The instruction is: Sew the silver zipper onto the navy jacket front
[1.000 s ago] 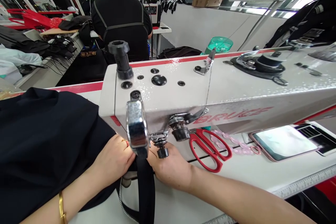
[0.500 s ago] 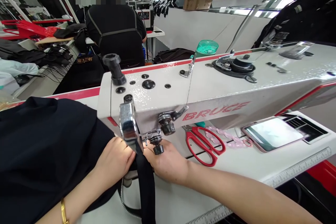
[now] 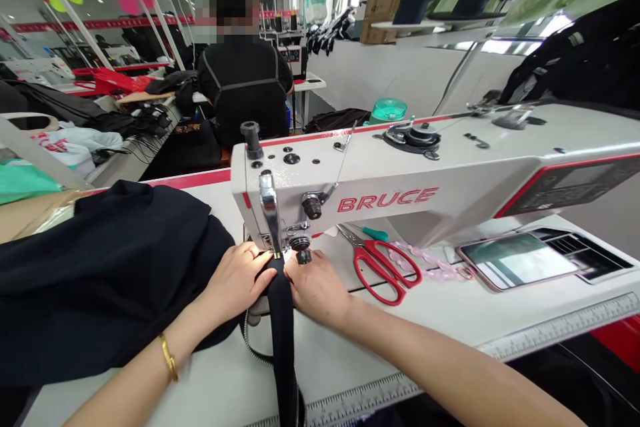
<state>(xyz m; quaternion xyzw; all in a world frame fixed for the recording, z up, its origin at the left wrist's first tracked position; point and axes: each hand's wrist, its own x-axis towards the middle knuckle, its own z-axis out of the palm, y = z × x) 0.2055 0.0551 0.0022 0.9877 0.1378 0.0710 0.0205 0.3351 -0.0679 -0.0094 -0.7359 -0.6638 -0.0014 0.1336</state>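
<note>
Where the white sewing machine [image 3: 400, 193] faces the camera, red capital letters on its arm read BRUCE; on a white bag [image 3: 75, 143] far left, red letters show but are too small to read.

Both of the person's hands rest flat at the needle area. The left hand [image 3: 240, 277], fingers together and pressed down, lies on the edge of a large black fabric [image 3: 100, 273] that spreads over the left half of the white table [image 3: 450, 320]. The right hand [image 3: 315, 287] presses down just beside it, fingers loosely together, on the other side of a narrow black strip [image 3: 283, 327] that runs from under the machine head toward the camera, between the two hands. A zipper edge [image 3: 250, 343] with pale teeth curls out beside the strip. Neither hand pinches anything; both simply hold the cloth against the table.

Red-handled scissors [image 3: 377, 267] lie just right of the right hand, near a pink chain [image 3: 430, 267] and a phone [image 3: 517, 260] lying face up. A printed ruler [image 3: 550, 330] runs along the table's front edge.

Behind, the room is a workshop: another person in black [image 3: 245, 90] sits with their back turned at a further station, among heaps of dark cloth.

The needle and presser foot are hidden behind the fingers and the machine head, and the strip's near end is cut off by the frame.
</note>
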